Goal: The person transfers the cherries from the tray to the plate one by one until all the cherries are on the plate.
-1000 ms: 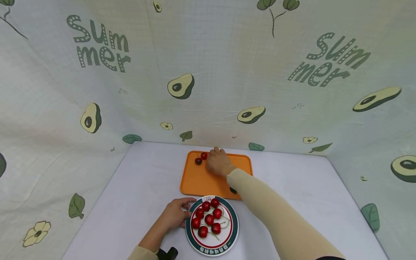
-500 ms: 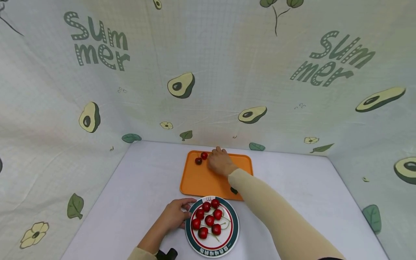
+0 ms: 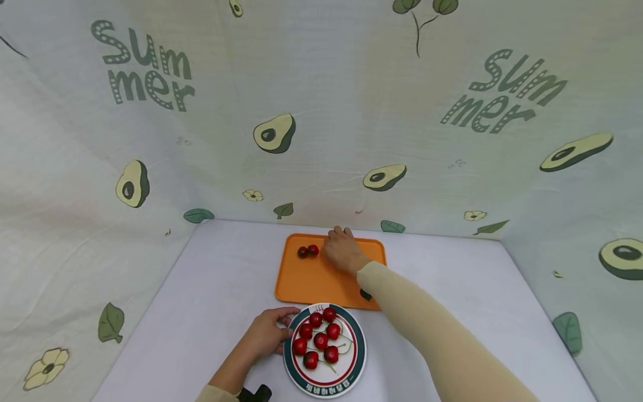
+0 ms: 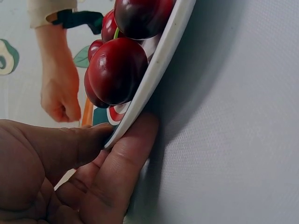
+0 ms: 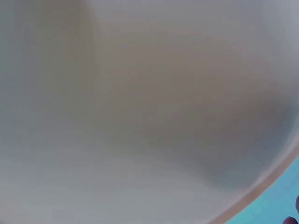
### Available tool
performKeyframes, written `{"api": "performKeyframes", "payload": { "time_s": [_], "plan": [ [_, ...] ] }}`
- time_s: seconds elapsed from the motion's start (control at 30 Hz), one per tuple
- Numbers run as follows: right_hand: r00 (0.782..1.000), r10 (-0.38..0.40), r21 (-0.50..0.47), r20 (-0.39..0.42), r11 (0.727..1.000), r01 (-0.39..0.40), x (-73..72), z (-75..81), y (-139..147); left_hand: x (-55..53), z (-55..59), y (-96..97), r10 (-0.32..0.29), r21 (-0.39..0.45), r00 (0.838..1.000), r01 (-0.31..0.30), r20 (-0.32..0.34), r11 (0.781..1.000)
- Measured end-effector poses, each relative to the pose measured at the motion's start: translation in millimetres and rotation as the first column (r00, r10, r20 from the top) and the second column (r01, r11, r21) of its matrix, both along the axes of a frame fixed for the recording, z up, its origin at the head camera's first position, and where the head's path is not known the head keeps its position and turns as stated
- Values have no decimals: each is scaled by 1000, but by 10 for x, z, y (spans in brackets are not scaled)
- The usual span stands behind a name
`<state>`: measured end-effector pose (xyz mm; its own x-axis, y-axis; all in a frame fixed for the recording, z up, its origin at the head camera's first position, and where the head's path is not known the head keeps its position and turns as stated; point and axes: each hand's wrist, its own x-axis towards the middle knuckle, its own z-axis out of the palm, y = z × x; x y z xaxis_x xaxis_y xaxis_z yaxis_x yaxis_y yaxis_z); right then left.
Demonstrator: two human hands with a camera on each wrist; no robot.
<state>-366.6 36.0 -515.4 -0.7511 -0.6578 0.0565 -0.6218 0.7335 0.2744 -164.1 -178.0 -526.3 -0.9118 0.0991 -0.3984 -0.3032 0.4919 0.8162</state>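
Note:
My left hand (image 3: pixel 271 331) pinches the left rim of a white plate (image 3: pixel 324 389) with a green border. In the left wrist view, the thumb (image 4: pixel 70 144) lies over the rim and fingers (image 4: pixel 126 163) are beneath it. Several red cherries (image 3: pixel 321 340) with stems sit on the plate. Farther back, my right hand (image 3: pixel 345 252) is low over an orange tray (image 3: pixel 306 285), its fingertips hidden in the head view. Two darker cherries (image 3: pixel 307 251) lie on the tray just left of it. From the left wrist view, the right hand (image 4: pixel 60 93) looks curled; whether it holds anything is not visible.
A white-covered table (image 3: pixel 226 268) carries the plate and tray. Behind it hangs a cloth (image 3: pixel 321 111) printed with avocados and lettering. The right wrist view is mostly a blurred pale surface (image 5: pixel 140 116), with cherries (image 5: pixel 290 220) at its lower right corner.
One tray cherry has shifted toward me, now sitting beside the other. The right hand has barely moved. My left hand keeps its hold on the plate. The head view has shifted slightly.

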Motion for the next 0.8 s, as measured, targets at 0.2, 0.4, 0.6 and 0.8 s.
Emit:
{"api": "performKeyframes", "payload": {
  "time_s": [0.2, 0.4, 0.6, 0.8],
  "plan": [
    [997, 52, -3, -61, 999, -52, 114, 95, 242, 30, 10, 4, -5, 0, 1000, 5, -17, 1000],
    [991, 76, 9, -111, 997, -76, 275, 189, 469, 41, 10, 2, -9, -7, 1000, 9, -21, 1000],
    [989, 78, -17, -122, 997, -80, 514, 271, 652, 50, 20, 7, 2, -29, 1000, -2, -5, 1000],
    [984, 110, -53, -139, 992, -118, 785, 320, 814, 40, 47, 36, -8, -53, 1000, 7, -15, 999]
  ]
}}
